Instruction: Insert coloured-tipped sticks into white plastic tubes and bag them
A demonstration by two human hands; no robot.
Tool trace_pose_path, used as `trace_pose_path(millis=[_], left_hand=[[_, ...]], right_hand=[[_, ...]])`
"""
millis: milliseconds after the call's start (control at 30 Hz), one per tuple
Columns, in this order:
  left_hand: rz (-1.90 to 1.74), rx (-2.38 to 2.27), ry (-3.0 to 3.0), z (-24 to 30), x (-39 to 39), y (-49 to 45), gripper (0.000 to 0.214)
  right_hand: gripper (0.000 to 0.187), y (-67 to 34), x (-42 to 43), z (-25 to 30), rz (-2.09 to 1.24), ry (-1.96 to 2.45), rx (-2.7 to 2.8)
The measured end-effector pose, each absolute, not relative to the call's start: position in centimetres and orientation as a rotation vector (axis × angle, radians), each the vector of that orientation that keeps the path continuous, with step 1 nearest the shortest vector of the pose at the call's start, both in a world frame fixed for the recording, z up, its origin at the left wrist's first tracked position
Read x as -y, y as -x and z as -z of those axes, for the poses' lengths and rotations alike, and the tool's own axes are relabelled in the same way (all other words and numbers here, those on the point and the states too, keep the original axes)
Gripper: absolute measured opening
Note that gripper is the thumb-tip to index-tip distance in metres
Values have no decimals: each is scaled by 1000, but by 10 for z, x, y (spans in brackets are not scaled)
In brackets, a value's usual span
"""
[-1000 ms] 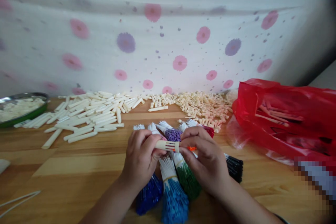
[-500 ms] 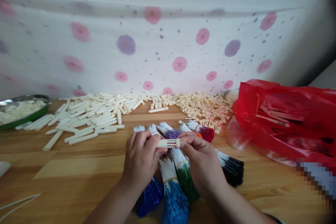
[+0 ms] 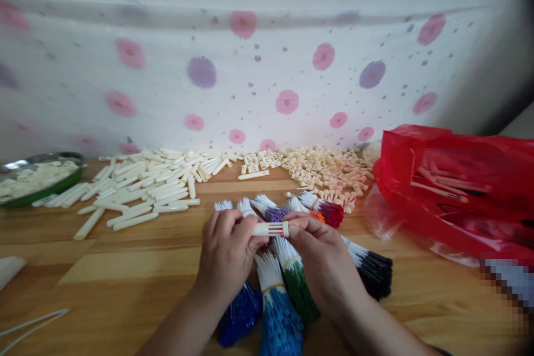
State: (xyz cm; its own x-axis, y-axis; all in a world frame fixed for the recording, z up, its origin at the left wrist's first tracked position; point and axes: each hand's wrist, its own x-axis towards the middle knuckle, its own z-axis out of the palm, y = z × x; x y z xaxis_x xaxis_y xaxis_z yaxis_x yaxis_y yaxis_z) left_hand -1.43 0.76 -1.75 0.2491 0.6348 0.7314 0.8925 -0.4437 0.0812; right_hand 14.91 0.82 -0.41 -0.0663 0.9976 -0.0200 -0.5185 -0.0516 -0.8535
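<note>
Between my two hands lies a cream multicolour pen barrel (image 3: 267, 228), held level, with slots near its right end and a bit of orange showing in them. My left hand (image 3: 227, 247) is closed round its left part, hiding that end. The fingers of my right hand (image 3: 319, 250) pinch the slotted right end. Under and around the hands are banded bundles of pen refills: light blue (image 3: 280, 311), dark blue (image 3: 241, 317), green (image 3: 302, 289), black (image 3: 373, 270), purple (image 3: 273, 212) and red (image 3: 331, 212). An orange bundle is partly covered by my right hand.
Loose cream pen barrels (image 3: 154, 183) are heaped at the back left, small slotted parts (image 3: 329, 169) at the back right. A green-sided metal dish (image 3: 62, 182) of cream pieces stands far left. At right lies a red plastic bag (image 3: 400, 178) with pens inside. A white cord (image 3: 37, 320) lies front left.
The view has shifted slightly, so everything sits a little further right. Both hands keep their hold on the pen barrel, with almost no change in grip.
</note>
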Motion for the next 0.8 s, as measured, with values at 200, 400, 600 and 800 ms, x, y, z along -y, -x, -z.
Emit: trace_pose_path(millis=[200, 400, 600, 800], left_hand=[[1021, 1413, 2183, 16, -7, 17, 37], [1070, 1507, 2249, 18, -8, 15, 36], [1323, 1807, 2433, 14, -19, 25, 31], [1267, 2305, 2816, 2, -21, 41, 32]], right_hand=[[7, -154, -6, -1, -1551, 765, 805], [7, -153, -8, 2, -1500, 767, 900], [9, -167, -10, 7, -1000, 829, 1271], [12, -156, 15, -1, -660, 960, 2576]])
